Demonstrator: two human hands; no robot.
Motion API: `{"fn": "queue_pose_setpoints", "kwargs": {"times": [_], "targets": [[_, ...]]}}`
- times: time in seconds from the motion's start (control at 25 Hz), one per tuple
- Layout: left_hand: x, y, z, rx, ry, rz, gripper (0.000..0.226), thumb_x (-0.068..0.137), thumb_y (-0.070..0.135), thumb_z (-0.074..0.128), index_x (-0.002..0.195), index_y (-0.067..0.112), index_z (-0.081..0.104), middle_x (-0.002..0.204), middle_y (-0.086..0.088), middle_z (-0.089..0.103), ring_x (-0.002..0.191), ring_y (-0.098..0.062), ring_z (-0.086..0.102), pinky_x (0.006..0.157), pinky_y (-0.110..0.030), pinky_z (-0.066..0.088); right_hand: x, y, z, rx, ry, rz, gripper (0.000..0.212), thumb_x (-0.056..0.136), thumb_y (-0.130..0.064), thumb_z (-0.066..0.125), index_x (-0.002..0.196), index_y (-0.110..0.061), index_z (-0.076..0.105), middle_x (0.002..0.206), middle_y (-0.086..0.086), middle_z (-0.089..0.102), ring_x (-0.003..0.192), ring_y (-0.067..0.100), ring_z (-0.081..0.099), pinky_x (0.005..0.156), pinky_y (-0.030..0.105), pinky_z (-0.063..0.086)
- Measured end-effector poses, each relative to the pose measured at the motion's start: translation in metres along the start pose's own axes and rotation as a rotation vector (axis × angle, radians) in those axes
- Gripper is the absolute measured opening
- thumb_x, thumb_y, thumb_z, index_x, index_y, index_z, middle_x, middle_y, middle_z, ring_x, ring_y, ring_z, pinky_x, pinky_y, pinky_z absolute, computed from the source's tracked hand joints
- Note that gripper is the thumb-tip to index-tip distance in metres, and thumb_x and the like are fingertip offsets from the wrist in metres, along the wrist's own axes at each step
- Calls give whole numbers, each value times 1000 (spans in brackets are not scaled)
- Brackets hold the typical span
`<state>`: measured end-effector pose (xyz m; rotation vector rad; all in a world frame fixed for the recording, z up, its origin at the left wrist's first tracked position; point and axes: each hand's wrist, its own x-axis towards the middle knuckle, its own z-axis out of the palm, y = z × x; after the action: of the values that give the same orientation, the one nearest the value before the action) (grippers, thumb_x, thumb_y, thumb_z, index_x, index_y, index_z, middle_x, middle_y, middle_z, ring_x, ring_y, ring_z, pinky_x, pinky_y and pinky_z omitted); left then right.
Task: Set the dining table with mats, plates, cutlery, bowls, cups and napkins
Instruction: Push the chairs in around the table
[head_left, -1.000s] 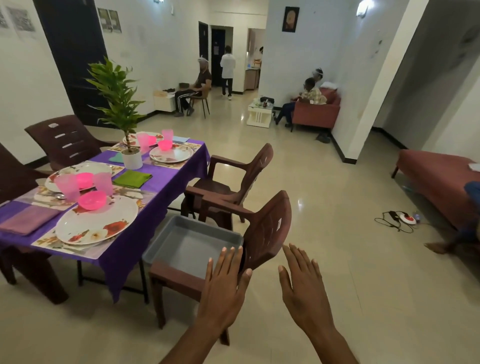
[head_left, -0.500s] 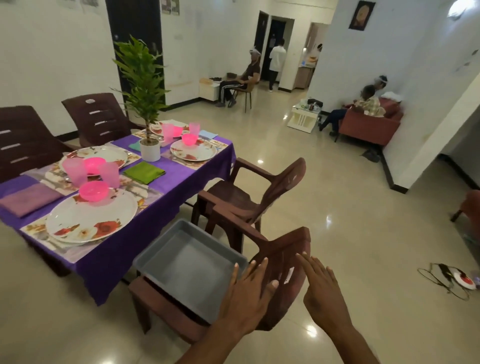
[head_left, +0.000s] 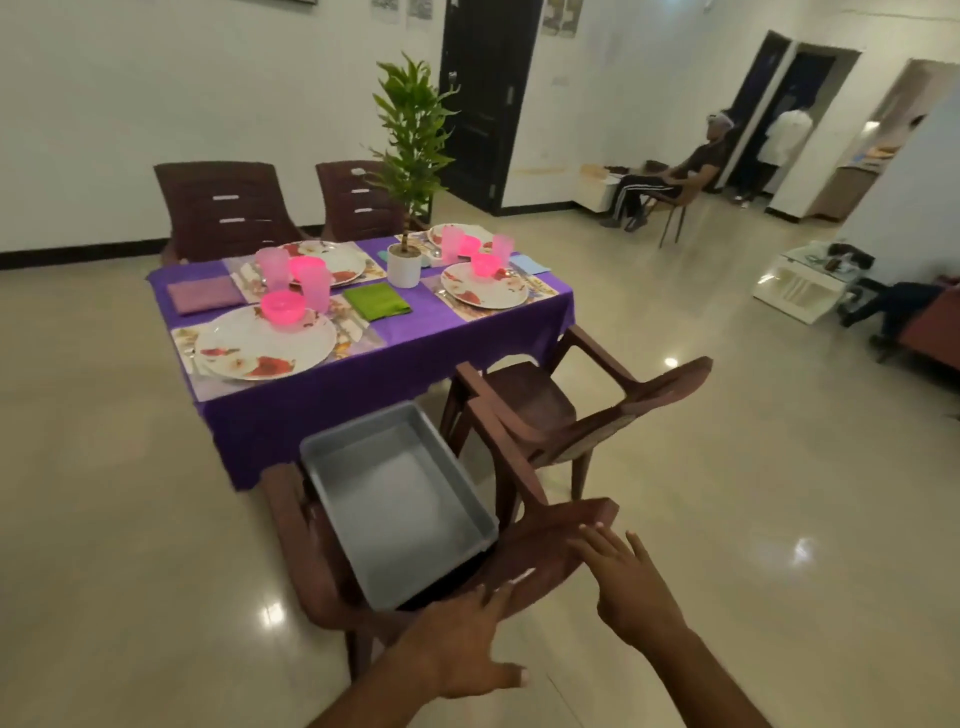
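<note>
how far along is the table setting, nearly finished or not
Nearly finished, it seems. Done: the purple-clothed table carries four settings with plates, such as the near plate, pink bowls, cups, mats and napkins like the green napkin. The grey tray on the near chair looks empty. In hand: nothing; left hand and right hand are open by the chair back. Left: little visible; cutlery is too small to confirm.
</note>
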<state>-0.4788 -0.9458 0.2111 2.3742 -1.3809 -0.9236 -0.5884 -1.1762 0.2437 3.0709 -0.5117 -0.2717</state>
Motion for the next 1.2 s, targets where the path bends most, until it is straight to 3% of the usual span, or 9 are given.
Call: {"fn": "queue_pose_setpoints", "kwargs": {"times": [0.12, 0.2, 0.28, 0.44, 0.72, 0.84, 0.96, 1.2], "targets": [[8, 3, 25, 66, 225, -89, 71, 93, 56, 50, 154, 32, 25, 145, -2, 53, 125, -28, 56, 103, -41, 47, 16, 22, 12, -29, 8, -109, 79, 91, 2, 51, 158, -32, 27, 168, -4, 19, 156, 19, 12, 126, 46, 2], [18, -1, 31, 122, 299, -147, 46, 94, 49, 45, 136, 30, 45, 126, -2, 65, 111, -29, 63, 93, -41, 52, 31, 30, 20, -48, -8, -179, 69, 93, -4, 53, 154, -31, 36, 164, -4, 30, 154, 21, 21, 125, 48, 6], [29, 1, 34, 138, 362, -200, 36, 92, 48, 42, 122, 31, 53, 112, -1, 70, 101, -28, 67, 84, -40, 54, 50, 44, 24, -85, 2, -271, 62, 91, -8, 56, 148, -32, 46, 156, -5, 43, 149, 21, 31, 125, 46, 13], [40, -2, 39, 181, 407, -252, 42, 88, 52, 37, 123, 36, 55, 109, 3, 71, 99, -23, 67, 82, -38, 51, 80, 58, 32, -56, -27, -380, 52, 85, -10, 56, 131, -33, 62, 134, -8, 62, 129, 16, 53, 118, 34, 26], [39, 19, 42, 165, 477, -406, 45, 80, 52, 35, 116, 36, 58, 107, 3, 72, 98, -25, 68, 78, -39, 51, 133, 76, 35, -162, -162, -634, 60, 78, -6, 50, 127, -38, 60, 126, -11, 65, 125, 16, 55, 103, 36, 37], [47, 32, 42, 154, 530, -437, 38, 82, 48, 38, 111, 34, 59, 104, 2, 73, 94, -26, 69, 74, -37, 51, 145, 86, 41, -169, -148, -682, 62, 79, -7, 53, 131, -41, 59, 129, -15, 64, 125, 13, 56, 101, 35, 38], [62, 47, 43, 160, 511, -481, 39, 83, 46, 37, 112, 34, 59, 103, 3, 73, 92, -25, 69, 75, -36, 51, 155, 106, 44, -127, -102, -675, 61, 73, -8, 56, 121, -46, 64, 118, -18, 70, 115, 13, 62, 93, 33, 43], [77, 45, 43, 221, 492, -600, 58, 70, 52, 36, 125, 53, 53, 107, 11, 73, 96, -17, 71, 80, -35, 56, 178, 110, 41, -155, -188, -803, 43, 62, -28, 64, 105, -31, 67, 102, -7, 72, 94, 22, 70, 77, 38, 59]]}}
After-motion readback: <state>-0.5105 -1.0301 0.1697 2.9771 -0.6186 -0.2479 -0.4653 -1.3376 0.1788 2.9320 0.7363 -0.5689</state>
